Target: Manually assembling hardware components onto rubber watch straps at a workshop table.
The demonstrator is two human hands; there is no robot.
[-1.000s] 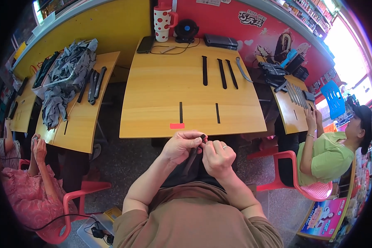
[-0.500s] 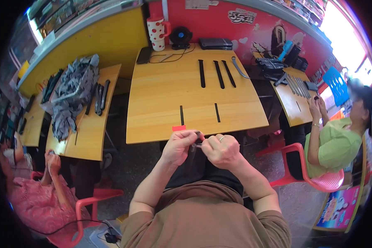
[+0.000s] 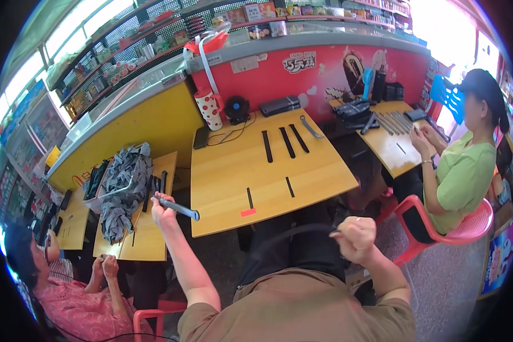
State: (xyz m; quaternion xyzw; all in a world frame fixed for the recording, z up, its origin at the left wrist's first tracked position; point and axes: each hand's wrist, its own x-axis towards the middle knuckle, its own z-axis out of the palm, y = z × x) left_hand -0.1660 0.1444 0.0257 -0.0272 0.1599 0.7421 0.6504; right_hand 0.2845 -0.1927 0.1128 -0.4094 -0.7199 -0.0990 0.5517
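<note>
Dark slim rod (image 3: 178, 207), grey-tipped

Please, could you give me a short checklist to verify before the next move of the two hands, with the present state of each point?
1. Left hand has a closed grip on the dark rod: ok, fingers wrapped round one end.
2. Right hand is shut on the thin dark strap: ok, a closed fist.
3. Strap joined to the rod: cannot tell, it is blurred against the dark trousers.
4. Red tag apart from both hands: ok, it lies at the near edge of the yellow table.
5. Black strips lie flat on the table: ok.
</note>
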